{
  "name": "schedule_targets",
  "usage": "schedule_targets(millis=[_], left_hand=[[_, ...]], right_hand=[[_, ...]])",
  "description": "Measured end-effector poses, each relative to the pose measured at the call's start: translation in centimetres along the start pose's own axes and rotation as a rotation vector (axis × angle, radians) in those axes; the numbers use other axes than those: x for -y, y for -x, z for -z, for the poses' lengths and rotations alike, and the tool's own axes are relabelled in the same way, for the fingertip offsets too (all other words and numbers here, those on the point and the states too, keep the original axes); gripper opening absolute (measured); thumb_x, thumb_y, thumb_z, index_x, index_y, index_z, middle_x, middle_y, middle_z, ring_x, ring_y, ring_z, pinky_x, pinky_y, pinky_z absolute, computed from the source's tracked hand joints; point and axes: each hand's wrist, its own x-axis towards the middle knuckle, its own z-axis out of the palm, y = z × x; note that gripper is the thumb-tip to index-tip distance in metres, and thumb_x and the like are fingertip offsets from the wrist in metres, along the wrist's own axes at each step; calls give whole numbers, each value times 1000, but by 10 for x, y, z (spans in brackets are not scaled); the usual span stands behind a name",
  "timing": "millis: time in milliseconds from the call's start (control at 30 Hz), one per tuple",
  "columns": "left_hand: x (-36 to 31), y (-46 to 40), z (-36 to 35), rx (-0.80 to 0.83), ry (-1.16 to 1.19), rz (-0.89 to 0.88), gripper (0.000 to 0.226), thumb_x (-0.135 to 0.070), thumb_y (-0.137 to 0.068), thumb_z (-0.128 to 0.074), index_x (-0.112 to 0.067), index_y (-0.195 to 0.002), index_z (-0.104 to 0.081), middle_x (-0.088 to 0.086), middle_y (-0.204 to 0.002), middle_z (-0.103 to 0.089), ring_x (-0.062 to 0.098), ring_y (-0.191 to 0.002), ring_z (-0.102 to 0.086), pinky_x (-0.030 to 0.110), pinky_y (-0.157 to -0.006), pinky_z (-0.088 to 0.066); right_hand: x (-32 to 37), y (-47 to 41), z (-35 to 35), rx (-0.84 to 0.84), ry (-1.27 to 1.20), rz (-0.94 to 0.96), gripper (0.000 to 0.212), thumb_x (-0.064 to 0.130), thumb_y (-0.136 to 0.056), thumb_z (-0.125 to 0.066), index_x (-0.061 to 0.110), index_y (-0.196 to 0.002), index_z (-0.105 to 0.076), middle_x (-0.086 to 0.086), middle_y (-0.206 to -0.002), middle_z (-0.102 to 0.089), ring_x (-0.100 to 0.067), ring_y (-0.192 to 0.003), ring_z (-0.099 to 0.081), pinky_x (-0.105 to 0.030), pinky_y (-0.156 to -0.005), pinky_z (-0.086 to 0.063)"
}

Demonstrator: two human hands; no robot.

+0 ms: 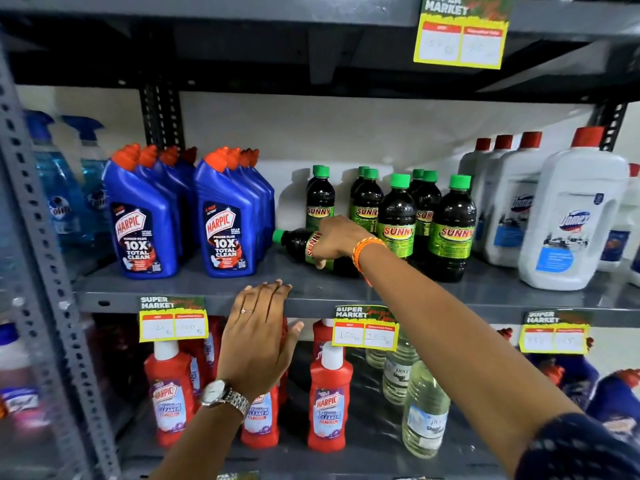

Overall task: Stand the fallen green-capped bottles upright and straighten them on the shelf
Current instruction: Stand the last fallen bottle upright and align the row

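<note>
One dark green-capped bottle (297, 241) lies on its side on the grey middle shelf (194, 289), cap pointing left. My right hand (337, 239) is closed over its labelled body. Behind and to the right, several more green-capped bottles (396, 216) stand upright in rows. My left hand (258, 332) rests flat with fingers on the shelf's front edge, holding nothing.
Blue toilet-cleaner bottles (142, 220) stand left of the fallen one, white red-capped bottles (568, 216) to the right. Blue spray bottles (59, 188) are at far left. Red bottles (330, 393) and clear bottles (424, 410) fill the shelf below. Price tags (365, 329) hang from shelf edges.
</note>
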Motion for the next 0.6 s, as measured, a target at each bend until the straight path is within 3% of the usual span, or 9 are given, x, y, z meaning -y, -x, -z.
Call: schedule_targets(millis=[100,200,300,367,433,533,600], left_hand=[[0,0,-1,8,7,0,54,-45,-98,-47,-13,-142,-51,6,-143,-58,23,-133,-50,36,-125,-18],[-1,0,-1,8,7,6,54,-46,-98,-47,-13,-142,-52,6,-144,-58,23,-134,-51,36,-125,-17],[-1,0,-1,10,-1,0,55,-46,-99,-45,-13,-142,-51,7,-143,-59,24,-132,-52,37,-124,-18],[-1,0,-1,14,-3,3,55,-47,-99,-43,-13,-142,-51,7,-142,-59,25,-132,-53,37,-124,-19],[-1,0,-1,8,-9,3,55,-46,-98,-44,-13,-141,-50,7,-142,-59,25,-132,-53,37,-124,-19],[-1,1,-2,2,-25,7,54,-47,-99,-44,-14,-141,-50,5,-142,-59,23,-132,-52,38,-124,-21],[-2,1,-3,3,-30,15,54,-47,-99,-43,-14,-141,-50,5,-142,-59,23,-133,-52,39,-125,-22]], right_hand=[[-1,2,5,-61,-151,-3,39,26,-72,-84,8,-99,-64,-10,-95,-60,-28,-87,-57,-27,-69,-41],[-5,4,7,-131,-401,-26,35,27,-72,-84,10,-90,-60,-8,-92,-64,-26,-87,-61,-26,-60,-41],[-10,4,-3,-209,-687,-54,29,23,-70,-86,15,-76,-59,-3,-75,-62,-21,-73,-60,-26,-57,-40],[-13,3,-13,-248,-790,-50,26,21,-69,-87,10,-79,-66,-5,-78,-70,-21,-77,-67,-28,-66,-49],[-19,2,-21,-273,-863,-42,31,19,-69,-88,7,-93,-73,-8,-91,-77,-23,-91,-73,-33,-81,-59],[-27,7,-29,-296,-935,-27,47,20,-68,-89,14,-109,-67,-8,-104,-76,-23,-100,-72,-41,-94,-58],[-32,11,-34,-328,-975,-11,44,18,-67,-90,25,-100,-62,-6,-106,-75,-21,-101,-71,-41,-95,-57]])
